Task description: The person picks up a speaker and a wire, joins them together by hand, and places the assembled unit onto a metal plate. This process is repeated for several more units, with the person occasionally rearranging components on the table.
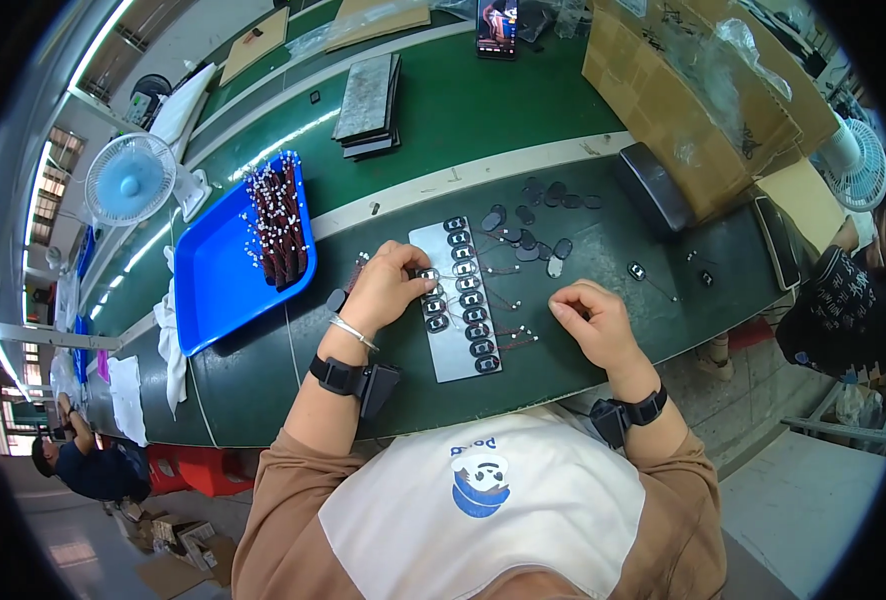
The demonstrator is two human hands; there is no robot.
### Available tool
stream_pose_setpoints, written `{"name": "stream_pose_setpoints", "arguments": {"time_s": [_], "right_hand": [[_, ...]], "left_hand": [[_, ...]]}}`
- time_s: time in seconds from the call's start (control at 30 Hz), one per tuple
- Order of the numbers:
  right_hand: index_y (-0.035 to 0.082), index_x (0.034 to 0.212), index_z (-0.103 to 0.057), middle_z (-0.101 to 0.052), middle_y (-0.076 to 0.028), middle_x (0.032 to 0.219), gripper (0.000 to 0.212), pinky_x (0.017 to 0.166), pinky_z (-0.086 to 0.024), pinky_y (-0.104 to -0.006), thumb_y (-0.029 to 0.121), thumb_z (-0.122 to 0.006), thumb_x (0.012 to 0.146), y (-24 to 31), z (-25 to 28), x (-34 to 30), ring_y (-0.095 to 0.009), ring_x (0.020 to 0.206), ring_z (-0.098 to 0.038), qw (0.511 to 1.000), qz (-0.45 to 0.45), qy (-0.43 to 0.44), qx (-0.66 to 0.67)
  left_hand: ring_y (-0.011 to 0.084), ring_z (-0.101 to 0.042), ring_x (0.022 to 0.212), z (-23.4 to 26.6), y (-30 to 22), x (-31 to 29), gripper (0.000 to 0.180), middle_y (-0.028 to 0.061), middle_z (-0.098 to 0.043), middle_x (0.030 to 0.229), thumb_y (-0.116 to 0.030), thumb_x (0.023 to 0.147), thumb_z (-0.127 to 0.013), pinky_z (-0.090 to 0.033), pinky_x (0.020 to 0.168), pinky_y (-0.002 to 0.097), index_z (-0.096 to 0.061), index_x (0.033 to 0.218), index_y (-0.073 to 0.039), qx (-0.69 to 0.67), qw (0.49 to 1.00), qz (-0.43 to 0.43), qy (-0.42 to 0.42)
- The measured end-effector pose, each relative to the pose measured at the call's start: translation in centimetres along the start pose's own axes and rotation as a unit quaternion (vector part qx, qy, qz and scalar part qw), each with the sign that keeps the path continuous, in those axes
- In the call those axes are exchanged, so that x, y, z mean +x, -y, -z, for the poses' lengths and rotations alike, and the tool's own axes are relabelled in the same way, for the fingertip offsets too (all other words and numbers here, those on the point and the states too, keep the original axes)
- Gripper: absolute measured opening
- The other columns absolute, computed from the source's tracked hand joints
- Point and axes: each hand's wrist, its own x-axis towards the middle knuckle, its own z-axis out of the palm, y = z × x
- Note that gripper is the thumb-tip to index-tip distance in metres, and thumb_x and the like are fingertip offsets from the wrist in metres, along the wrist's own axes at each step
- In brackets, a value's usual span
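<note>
A flat pale-grey plate point(450, 352) lies on the dark green bench before me, bearing two columns of small black oval parts point(471, 299). Thin dark leads point(508, 335) with pale ends trail from several of them to the right. My left hand point(388, 288) reaches over the plate's left edge, thumb and forefinger pinched at the upper part of the shorter left column. My right hand point(595, 322) hovers right of the plate, its fingers curled together; whatever they hold, if anything, is too small to see. Loose black oval pieces point(528, 240) lie beyond the plate, to the right.
To the left stands a blue tray point(195, 318) with bundled dark wires point(281, 225). Grey slabs point(367, 100) are stacked on the far bench, near a phone point(497, 28). A black case point(653, 187) sits by a cardboard box point(663, 90). Two fans point(131, 182) flank the bench.
</note>
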Motion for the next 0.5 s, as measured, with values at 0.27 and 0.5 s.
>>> {"name": "stream_pose_setpoints", "arguments": {"time_s": [0.27, 0.5], "right_hand": [[-0.001, 0.083, -0.063, -0.055, -0.002, 0.074, 0.005, 0.057, -0.039, -0.0202, 0.003, -0.063, 0.081, 0.0, -0.1, -0.3, -0.007, 0.063, -0.050, 1.000, -0.005, -0.001, 0.002], [-0.002, 0.084, -0.062, -0.055, -0.002, 0.076, 0.006, 0.059, -0.040, -0.0197, 0.003, -0.063, 0.082, -0.2, -0.3, -0.2, -0.007, 0.066, -0.050, 1.000, -0.015, 0.006, -0.016]], "left_hand": [[0.0220, -0.053, 0.074, -0.3, -0.3, -0.5, 0.026, 0.0097, -0.053, 0.091, -0.011, 0.071, -0.074, -0.045, 0.070, 0.0305, -0.061, 0.092, -0.002, 0.003, 1.000, 0.019, -0.015], [0.0115, -0.045, 0.063, -1.2, 0.9, -0.8, 0.027, 0.0049, -0.050, 0.084, -0.005, 0.070, -0.075, -0.043, 0.061, 0.0254, -0.060, 0.092, 0.000, 0.020, 0.997, -0.038, -0.069]]}}
